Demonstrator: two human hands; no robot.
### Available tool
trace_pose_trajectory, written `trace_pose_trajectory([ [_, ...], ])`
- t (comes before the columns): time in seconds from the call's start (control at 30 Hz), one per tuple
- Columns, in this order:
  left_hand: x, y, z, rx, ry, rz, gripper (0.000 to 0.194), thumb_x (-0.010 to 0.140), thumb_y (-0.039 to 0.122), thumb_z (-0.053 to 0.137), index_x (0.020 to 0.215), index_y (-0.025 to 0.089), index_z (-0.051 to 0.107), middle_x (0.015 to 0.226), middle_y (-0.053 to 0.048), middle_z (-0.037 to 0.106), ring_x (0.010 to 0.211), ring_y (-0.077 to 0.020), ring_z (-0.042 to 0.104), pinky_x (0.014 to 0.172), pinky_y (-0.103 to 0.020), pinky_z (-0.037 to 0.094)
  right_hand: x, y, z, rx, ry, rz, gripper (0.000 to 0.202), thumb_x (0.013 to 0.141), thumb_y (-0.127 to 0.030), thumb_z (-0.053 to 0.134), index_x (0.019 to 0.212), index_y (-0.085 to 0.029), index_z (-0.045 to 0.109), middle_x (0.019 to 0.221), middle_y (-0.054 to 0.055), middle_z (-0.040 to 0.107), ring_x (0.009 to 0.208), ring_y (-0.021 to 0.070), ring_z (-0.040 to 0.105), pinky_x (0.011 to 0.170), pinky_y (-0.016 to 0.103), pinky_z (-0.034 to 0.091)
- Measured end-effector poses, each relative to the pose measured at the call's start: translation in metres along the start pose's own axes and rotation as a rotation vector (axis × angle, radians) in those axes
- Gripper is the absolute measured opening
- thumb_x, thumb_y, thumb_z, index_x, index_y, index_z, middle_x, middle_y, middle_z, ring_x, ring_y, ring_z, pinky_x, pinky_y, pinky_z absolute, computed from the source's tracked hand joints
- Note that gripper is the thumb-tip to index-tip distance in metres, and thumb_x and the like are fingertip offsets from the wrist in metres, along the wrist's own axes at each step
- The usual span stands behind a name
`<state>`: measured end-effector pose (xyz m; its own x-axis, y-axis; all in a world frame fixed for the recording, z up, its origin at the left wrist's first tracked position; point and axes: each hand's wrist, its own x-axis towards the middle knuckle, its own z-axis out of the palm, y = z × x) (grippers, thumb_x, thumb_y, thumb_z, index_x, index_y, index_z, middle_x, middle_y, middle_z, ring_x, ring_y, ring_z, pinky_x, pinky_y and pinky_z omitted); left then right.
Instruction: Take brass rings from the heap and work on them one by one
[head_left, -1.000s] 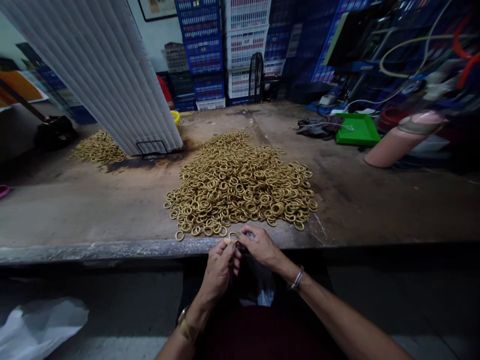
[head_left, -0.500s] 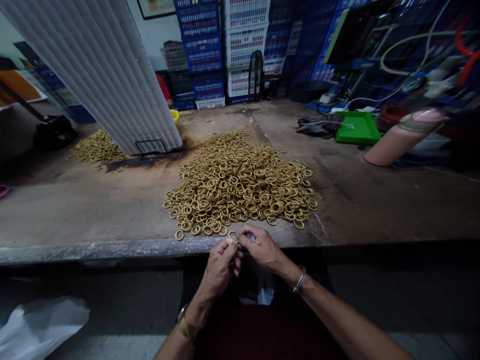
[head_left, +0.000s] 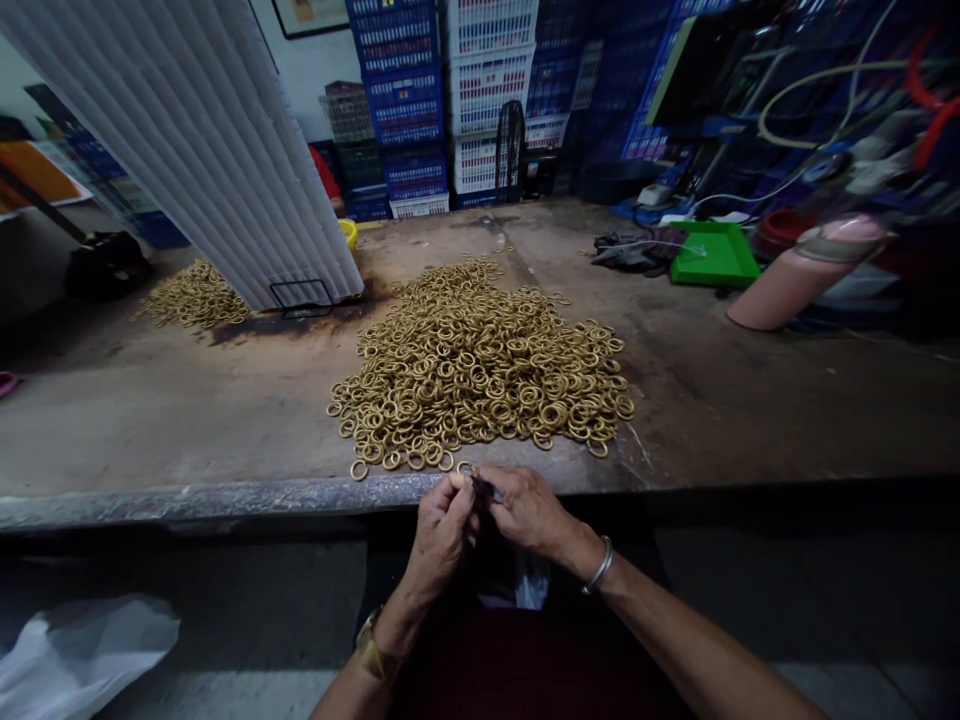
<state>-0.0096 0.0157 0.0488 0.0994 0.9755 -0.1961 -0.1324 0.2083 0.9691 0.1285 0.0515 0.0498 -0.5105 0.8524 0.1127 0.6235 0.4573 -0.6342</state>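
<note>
A large heap of gold-coloured rings [head_left: 480, 360] lies on the worktable, its near edge just beyond my hands. My left hand [head_left: 441, 525] is closed in a pinch at the table's front edge. One gold-coloured ring [head_left: 465, 467] shows at its fingertips, the lower part hidden by the fingers. Beside it, my right hand [head_left: 531, 512] is closed round a small dark tool [head_left: 488, 489], whose tip meets the left fingertips. Too little of the tool shows to tell its kind. Both hands touch or nearly touch each other.
Left of the heap, a tall white corrugated panel [head_left: 225, 150] leans in a wire stand, with a smaller ring pile [head_left: 193, 296] beyond. At right are a green tray [head_left: 716, 253], a dark crumpled cloth [head_left: 636, 252] and a pink bottle [head_left: 795, 280]. Stacked crates [head_left: 491, 90] stand behind.
My right hand has turned and shifted slightly down, so the dark tool in it shows more plainly. My left hand stays almost in place. The heap is unchanged.
</note>
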Motion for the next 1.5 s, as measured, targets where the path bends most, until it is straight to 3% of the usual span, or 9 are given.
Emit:
trace_pose_trajectory([
  [0.37,-0.002,-0.001,0.004,0.057,0.072,0.078,0.031,0.079,0.045,0.047,0.065,0.017,0.043,0.051,0.006,0.04,0.043,-0.0057,0.036,0.042,-0.017,0.031,0.002,-0.005,-0.003,-0.035,-0.09,0.05,0.011,0.073,-0.013,0.043,0.074,-0.019,0.053,0.065,0.001,0.06,0.059,0.0128,0.052,0.053,0.022,0.027],
  [0.53,-0.016,0.005,0.007,-0.127,0.046,0.033,0.028,0.077,0.043,0.053,0.069,0.017,0.048,0.052,0.004,0.045,0.042,-0.0057,0.038,0.041,-0.018,0.034,0.008,0.008,-0.006,-0.186,-0.04,0.188,0.017,0.075,-0.016,0.044,0.086,-0.02,0.057,0.071,0.004,0.063,0.064,0.0155,0.055,0.054,0.024,0.027],
  [0.63,-0.02,0.006,0.006,-0.297,0.004,-0.013,0.025,0.077,0.04,0.054,0.071,0.015,0.051,0.063,0.0,0.052,0.045,-0.0064,0.042,0.04,-0.018,0.035,0.012,0.011,-0.005,-0.2,0.015,0.176,0.019,0.078,-0.017,0.044,0.093,-0.02,0.055,0.077,0.004,0.063,0.069,0.0158,0.056,0.059,0.024,0.03],
  [0.77,-0.016,-0.002,0.001,-0.466,0.085,-0.097,0.029,0.075,0.039,0.056,0.064,0.013,0.05,0.078,-0.005,0.057,0.05,-0.0068,0.046,0.038,-0.018,0.034,0.019,0.003,0.004,-0.16,0.057,0.132,0.018,0.081,-0.025,0.045,0.098,-0.02,0.05,0.089,0.004,0.061,0.078,0.0153,0.055,0.065,0.024,0.032],
  [0.97,-0.014,-0.005,-0.012,-0.615,0.093,-0.195,0.021,0.073,0.033,0.059,0.077,0.014,0.052,0.071,-0.001,0.056,0.049,-0.0071,0.047,0.039,-0.017,0.031,0.026,-0.003,0.014,-0.295,-0.037,0.172,0.02,0.082,-0.033,0.045,0.098,-0.021,0.049,0.096,0.005,0.056,0.079,0.0172,0.053,0.065,0.027,0.031],
  [1.13,-0.01,-0.002,-0.016,-0.739,0.06,-0.307,0.021,0.069,0.032,0.062,0.073,0.015,0.051,0.067,0.002,0.051,0.052,-0.0067,0.048,0.04,-0.015,0.029,0.025,0.0,0.014,-0.296,-0.011,0.184,0.018,0.08,-0.031,0.047,0.095,-0.02,0.048,0.095,0.005,0.055,0.077,0.016,0.052,0.063,0.025,0.031],
  [1.3,-0.006,-0.002,-0.011,-0.564,0.119,-0.197,0.025,0.067,0.035,0.064,0.076,0.016,0.051,0.066,0.002,0.051,0.052,-0.0073,0.048,0.04,-0.015,0.03,0.026,0.006,0.01,-0.084,0.078,0.187,0.012,0.077,-0.02,0.047,0.088,-0.019,0.051,0.077,0.002,0.057,0.065,0.0126,0.05,0.058,0.023,0.031],
  [1.4,-0.003,-0.003,-0.007,-0.275,0.186,-0.068,0.029,0.069,0.036,0.062,0.089,0.017,0.054,0.062,0.003,0.051,0.046,-0.0067,0.044,0.039,-0.016,0.03,0.027,0.008,0.005,0.263,0.113,0.259,0.005,0.072,-0.018,0.046,0.068,-0.018,0.05,0.061,-0.002,0.051,0.057,0.0097,0.045,0.053,0.02,0.032],
  [1.5,0.0,-0.004,-0.003,-0.031,0.222,0.059,0.027,0.072,0.032,0.06,0.094,0.017,0.058,0.058,0.004,0.051,0.045,-0.0065,0.042,0.044,-0.017,0.034,0.024,0.006,0.001,0.663,0.045,0.406,0.007,0.068,-0.021,0.047,0.062,-0.018,0.044,0.05,-0.007,0.04,0.043,0.0057,0.034,0.041,0.018,0.026],
])
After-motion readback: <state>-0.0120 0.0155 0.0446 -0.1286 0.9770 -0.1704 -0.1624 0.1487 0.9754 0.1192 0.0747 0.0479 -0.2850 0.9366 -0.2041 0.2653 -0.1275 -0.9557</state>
